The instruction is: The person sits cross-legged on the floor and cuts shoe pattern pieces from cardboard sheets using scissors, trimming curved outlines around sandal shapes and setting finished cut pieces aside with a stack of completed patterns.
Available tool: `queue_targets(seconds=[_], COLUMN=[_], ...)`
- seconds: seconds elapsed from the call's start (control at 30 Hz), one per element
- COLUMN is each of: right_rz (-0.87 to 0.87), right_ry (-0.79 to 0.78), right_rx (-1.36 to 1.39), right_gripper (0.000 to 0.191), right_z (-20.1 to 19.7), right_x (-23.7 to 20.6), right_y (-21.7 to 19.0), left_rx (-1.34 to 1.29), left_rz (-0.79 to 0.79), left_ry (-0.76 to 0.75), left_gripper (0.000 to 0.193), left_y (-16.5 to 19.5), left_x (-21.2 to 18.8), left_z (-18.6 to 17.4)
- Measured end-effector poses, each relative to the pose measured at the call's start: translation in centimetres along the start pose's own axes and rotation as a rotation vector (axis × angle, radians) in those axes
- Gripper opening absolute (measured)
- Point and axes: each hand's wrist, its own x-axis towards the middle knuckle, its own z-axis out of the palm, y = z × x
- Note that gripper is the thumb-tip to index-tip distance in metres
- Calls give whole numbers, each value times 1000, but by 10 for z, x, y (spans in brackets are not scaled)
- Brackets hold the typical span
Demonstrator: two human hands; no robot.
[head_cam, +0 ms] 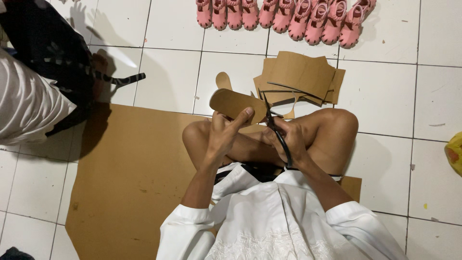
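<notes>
1. White floor tiles (168, 72) with grey grout fill the view; a large brown cardboard sheet (130, 173) lies on them under the seated person's crossed legs.
2. Left hand (224, 135) grips a sole-shaped cardboard cutout (233, 103), thumb pressed on its upper face, fingers curled beneath.
3. Right hand (288, 142) is clenched around the black handles of a pair of scissors (274, 127); the blades point away from the body and meet the cutout's edge just right of the left thumb.
4. Just beyond the gripped cutout lies a loose stack of cardboard pieces (301, 77), with a second sole-shaped piece (223, 80) beside it on the tiles.
5. Farther beyond the grip, a row of pink children's sandals (284, 14) stands at the top edge, their far ends cut off.
6. Well left of the grip, another person's clothing (29, 96) shows, only partly in frame.
7. Something yellow (455, 154) at the right edge is too cropped to identify; the scissor finger loops are hidden inside the right hand.
</notes>
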Motion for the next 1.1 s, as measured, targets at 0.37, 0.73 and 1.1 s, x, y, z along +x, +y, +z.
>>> queue_targets(seconds=[0.37, 0.73, 1.1], right_rz=[-57, -31, -2], right_ry=[23, -41, -28], right_rx=[-67, -10, -69], right_gripper=[48, 42, 46], right_z=[0, -1, -3], right_x=[-2, -2, -4], right_y=[2, 7, 2], left_rx=[133, 229, 203], left_rz=[-21, -29, -24], left_ry=[-34, -53, -140], left_gripper=[30, 34, 30], left_y=[-2, 15, 11], left_x=[9, 1, 9], left_z=[-11, -6, -13])
